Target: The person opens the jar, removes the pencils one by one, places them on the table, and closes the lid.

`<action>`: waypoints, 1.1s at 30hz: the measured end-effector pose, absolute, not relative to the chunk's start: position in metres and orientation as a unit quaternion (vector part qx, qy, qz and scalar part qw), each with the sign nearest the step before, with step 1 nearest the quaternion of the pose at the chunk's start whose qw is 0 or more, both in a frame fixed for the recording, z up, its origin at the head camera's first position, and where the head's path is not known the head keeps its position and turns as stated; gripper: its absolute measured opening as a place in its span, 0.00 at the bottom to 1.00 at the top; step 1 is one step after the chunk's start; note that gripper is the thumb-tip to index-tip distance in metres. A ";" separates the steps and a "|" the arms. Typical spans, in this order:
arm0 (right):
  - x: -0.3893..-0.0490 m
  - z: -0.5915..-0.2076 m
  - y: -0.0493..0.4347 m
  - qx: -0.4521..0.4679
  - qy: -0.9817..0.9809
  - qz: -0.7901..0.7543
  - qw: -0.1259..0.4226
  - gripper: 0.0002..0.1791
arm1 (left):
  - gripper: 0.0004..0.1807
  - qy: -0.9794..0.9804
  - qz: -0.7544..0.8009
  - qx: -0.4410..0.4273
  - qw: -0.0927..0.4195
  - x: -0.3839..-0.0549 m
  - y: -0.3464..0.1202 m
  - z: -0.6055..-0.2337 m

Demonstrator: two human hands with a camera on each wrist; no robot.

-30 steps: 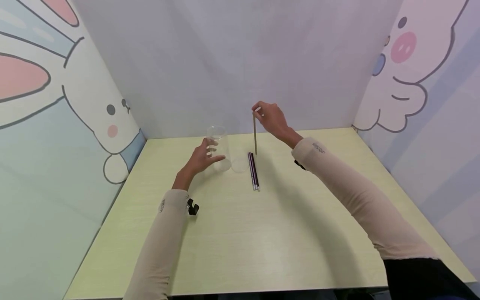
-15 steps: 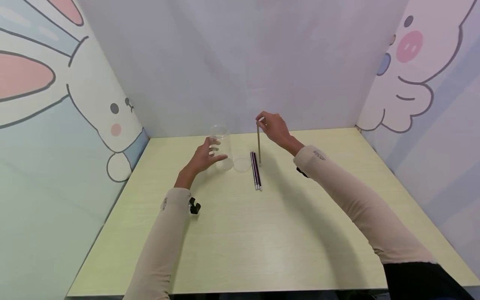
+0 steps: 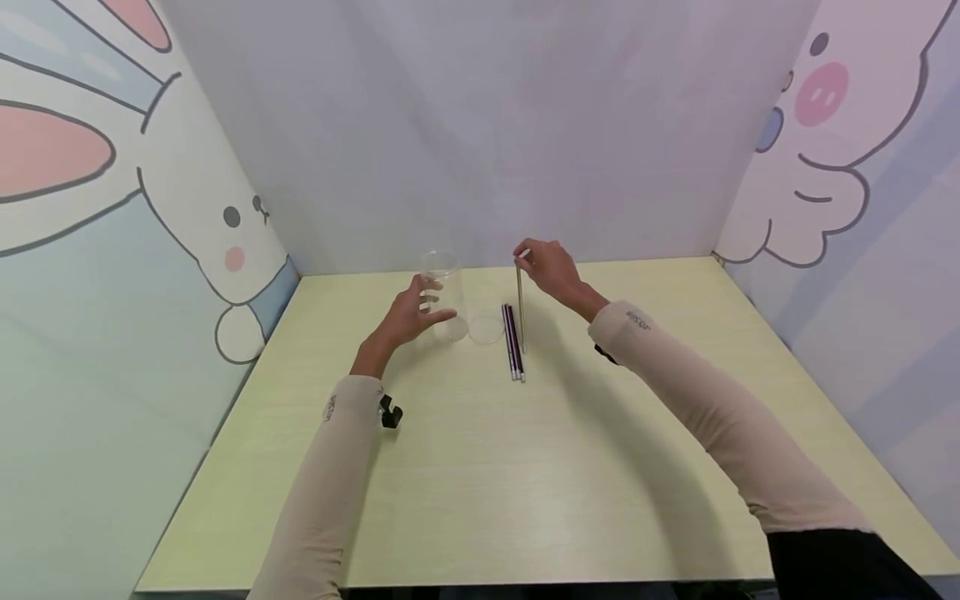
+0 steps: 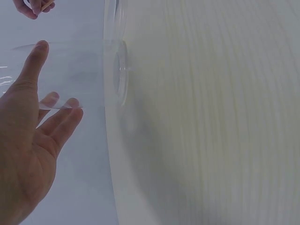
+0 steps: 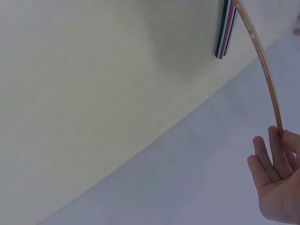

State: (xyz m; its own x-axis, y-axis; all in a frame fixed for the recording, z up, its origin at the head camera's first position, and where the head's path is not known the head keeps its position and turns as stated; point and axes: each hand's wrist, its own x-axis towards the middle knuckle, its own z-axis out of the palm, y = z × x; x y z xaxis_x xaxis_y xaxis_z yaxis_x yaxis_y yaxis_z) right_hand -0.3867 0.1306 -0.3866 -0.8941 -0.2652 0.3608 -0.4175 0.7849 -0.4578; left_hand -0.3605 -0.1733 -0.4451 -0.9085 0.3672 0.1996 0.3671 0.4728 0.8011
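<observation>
A tall clear plastic canister [image 3: 450,300] stands upright near the back of the table. My left hand [image 3: 408,312] wraps round its side, thumb and fingers on either side of the wall in the left wrist view. Beside its base lies a clear round lid [image 3: 486,330]. My right hand [image 3: 547,267] pinches one end of a gold pencil [image 3: 522,308] between thumb and fingertips. Printed lettering runs along it in the right wrist view, and it hangs almost vertically. Just left of it, several dark striped pencils [image 3: 513,346] lie side by side on the table.
The pale wood-grain table [image 3: 465,483] meets a grey back wall [image 3: 480,125]. Cartoon-printed side panels stand left [image 3: 172,292] and right [image 3: 840,250]. My right arm casts a long shadow on the tabletop.
My right hand has come down and slightly nearer, bringing the gold pencil's lower end down beside the dark pencils. The left hand keeps its place on the canister.
</observation>
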 end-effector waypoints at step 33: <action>-0.384 -0.464 0.122 0.114 -0.967 0.223 0.054 0.11 | 0.41 0.863 0.462 0.207 0.002 -0.356 -0.168 -0.442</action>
State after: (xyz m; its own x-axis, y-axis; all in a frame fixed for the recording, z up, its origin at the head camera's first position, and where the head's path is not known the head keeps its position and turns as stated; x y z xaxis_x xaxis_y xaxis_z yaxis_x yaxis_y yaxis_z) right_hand -0.3837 0.1222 -0.4645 -0.9681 -0.1967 0.1553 -0.2449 0.8748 -0.4180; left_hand -0.3562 -0.1681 -0.4423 -0.9145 0.3588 0.1870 0.3547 0.4884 0.7973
